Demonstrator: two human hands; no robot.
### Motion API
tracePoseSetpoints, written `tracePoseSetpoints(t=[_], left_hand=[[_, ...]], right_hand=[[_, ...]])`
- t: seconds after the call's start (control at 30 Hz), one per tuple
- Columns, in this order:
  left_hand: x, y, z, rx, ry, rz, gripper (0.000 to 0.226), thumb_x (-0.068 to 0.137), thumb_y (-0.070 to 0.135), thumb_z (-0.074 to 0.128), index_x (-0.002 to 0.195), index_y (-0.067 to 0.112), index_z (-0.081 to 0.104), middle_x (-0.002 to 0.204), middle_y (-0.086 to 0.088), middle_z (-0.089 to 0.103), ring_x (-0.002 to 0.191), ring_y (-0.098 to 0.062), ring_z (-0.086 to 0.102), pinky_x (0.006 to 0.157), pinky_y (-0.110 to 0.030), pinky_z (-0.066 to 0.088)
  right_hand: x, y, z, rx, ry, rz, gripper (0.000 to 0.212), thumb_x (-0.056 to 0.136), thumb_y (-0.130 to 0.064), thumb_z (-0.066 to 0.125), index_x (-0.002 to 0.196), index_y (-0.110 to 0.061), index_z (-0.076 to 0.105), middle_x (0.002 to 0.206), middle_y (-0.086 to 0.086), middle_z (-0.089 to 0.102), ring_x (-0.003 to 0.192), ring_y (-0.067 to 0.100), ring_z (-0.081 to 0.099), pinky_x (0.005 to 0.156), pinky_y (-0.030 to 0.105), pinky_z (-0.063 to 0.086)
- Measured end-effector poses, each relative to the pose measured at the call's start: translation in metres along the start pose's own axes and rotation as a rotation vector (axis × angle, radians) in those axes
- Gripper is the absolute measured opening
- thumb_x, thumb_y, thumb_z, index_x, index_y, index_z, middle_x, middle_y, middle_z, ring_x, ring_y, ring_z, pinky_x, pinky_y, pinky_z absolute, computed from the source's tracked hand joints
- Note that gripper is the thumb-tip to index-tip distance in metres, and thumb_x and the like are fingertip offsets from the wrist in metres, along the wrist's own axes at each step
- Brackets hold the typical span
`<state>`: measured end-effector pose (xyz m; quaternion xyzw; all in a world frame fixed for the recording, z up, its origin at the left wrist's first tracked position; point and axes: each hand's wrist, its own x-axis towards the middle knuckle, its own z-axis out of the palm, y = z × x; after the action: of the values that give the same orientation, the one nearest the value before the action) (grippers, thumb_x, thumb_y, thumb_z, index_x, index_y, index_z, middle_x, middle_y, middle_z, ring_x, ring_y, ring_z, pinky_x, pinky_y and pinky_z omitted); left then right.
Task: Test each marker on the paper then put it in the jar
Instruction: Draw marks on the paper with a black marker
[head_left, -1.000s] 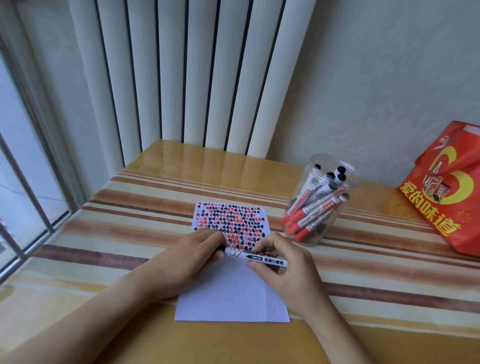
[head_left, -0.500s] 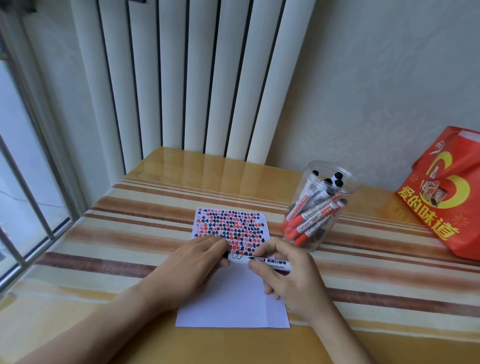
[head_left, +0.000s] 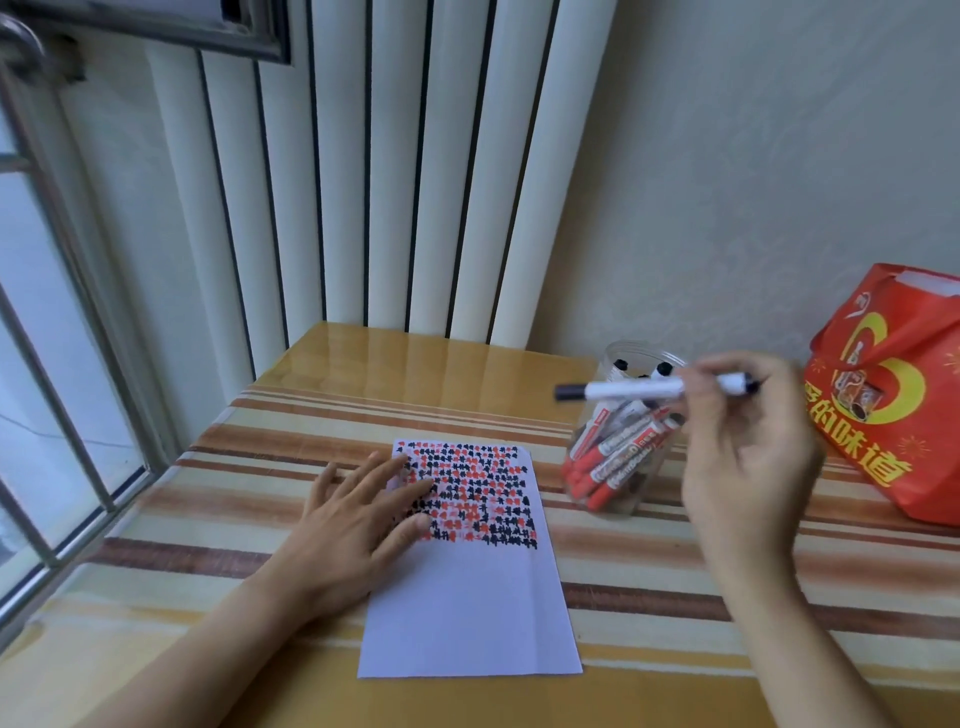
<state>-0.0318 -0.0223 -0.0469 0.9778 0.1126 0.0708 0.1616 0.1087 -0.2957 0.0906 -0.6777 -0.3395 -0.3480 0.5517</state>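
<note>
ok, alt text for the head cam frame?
A right hand holds a capped black-and-white marker level over a clear jar of markers. The left hand lies flat on paper filled with red and black marks.

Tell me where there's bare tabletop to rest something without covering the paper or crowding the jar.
Free: the strip between the radiator and the paper, and the near edge right of the paper. Crowded: the gap between the jar and the red bag, where the right hand holds the marker. The left hand covers the paper's left edge.
</note>
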Motion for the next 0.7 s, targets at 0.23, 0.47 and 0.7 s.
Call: tracePoseSetpoints(t=[0.23, 0.47, 0.7], left_hand=[[0.001, 0.001, 0.004, 0.085, 0.002, 0.001, 0.070, 0.086, 0.082, 0.006, 0.152, 0.061, 0.011, 0.168, 0.019, 0.004, 0.153, -0.003, -0.016, 0.124, -0.044, -0.011], [0.002, -0.001, 0.006, 0.098, 0.009, 0.018, 0.070, 0.086, 0.084, 0.004, 0.152, 0.062, 0.006, 0.168, 0.018, 0.001, 0.153, -0.005, -0.018, 0.124, -0.045, -0.012], [0.002, -0.002, 0.008, 0.090, 0.022, 0.025, 0.070, 0.088, 0.083, 0.009, 0.154, 0.059, 0.011, 0.168, 0.017, 0.005, 0.153, -0.006, -0.015, 0.124, -0.047, -0.010]], right_hand=[[0.068, 0.022, 0.011, -0.457, -0.039, -0.139, 0.013, 0.102, -0.017, 0.062, 0.098, -0.005, 0.059, 0.090, 0.004, 0.064, 0.083, 0.022, 0.055, 0.071, 0.027, 0.036], [0.054, 0.054, 0.042, -0.855, -0.631, 0.058, 0.054, 0.107, -0.049, 0.030, 0.104, -0.014, 0.070, 0.112, 0.006, 0.071, 0.107, 0.032, 0.053, 0.093, 0.043, 0.038], [0.050, 0.055, 0.039, -0.915, -0.666, 0.019, 0.064, 0.107, -0.055, 0.023, 0.086, -0.018, 0.071, 0.104, -0.001, 0.070, 0.101, 0.026, 0.056, 0.096, 0.043, 0.035]])
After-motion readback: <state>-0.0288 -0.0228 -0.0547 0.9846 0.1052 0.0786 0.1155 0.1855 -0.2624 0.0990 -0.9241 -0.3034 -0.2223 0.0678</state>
